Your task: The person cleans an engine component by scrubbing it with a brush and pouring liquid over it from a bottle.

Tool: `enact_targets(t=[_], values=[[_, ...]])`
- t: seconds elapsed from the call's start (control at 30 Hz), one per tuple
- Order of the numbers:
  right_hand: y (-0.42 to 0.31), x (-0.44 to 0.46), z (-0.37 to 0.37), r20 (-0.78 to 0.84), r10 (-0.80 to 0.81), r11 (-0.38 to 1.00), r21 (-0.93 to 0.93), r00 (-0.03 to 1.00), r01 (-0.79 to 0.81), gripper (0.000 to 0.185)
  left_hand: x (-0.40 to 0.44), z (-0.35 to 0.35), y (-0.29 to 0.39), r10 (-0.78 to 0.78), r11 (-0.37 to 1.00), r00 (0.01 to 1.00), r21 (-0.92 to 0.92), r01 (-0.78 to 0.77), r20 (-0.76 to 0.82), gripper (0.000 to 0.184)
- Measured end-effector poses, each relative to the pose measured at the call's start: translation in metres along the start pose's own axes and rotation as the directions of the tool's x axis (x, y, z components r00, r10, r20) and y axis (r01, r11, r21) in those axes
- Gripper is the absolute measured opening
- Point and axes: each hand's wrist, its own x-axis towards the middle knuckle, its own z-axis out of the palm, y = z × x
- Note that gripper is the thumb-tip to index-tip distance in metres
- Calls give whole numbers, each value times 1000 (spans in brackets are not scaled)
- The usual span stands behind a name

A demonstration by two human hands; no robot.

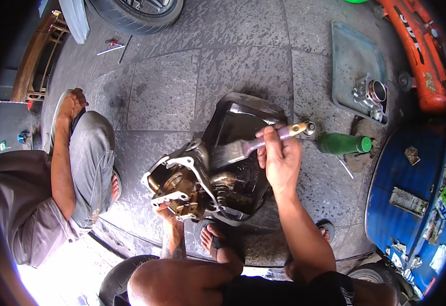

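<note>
My right hand (280, 158) is closed round the purple handle of a paintbrush (256, 145), whose bristles point left toward a metal engine casing (182, 176). Whether the bristles touch the casing cannot be made out. My left hand (168, 214) grips the casing from below at its lower edge, most of the fingers hidden by the metal. The casing is held up, its open side with brown, oily inner parts facing the camera. Beneath the brush and beside the casing lies a black pan (243, 115) with dark liquid, and a coil spring shows at the casing's lower right.
Another person (60, 173) sits at the left. To the right are a green bottle (340, 144), a grey-blue tray (358, 71) with metal parts, a blue drum (406, 178) and an orange jack (419, 56). A tyre (146, 25) lies at the top.
</note>
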Motion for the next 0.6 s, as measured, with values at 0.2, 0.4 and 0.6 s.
enact_targets(t=[0.2,0.4,0.6], values=[[-4,-30,8,26,175,981,84,984,-177,21,21,12,-4,-36,999,997,-35,39,64,111],[21,-52,35,32,80,991,109,996,-83,28,48,50,-8,-147,983,961,-75,169,234,112],[18,-56,18,-148,93,959,279,985,-49,35,69,66,16,-365,930,845,191,314,391,126]])
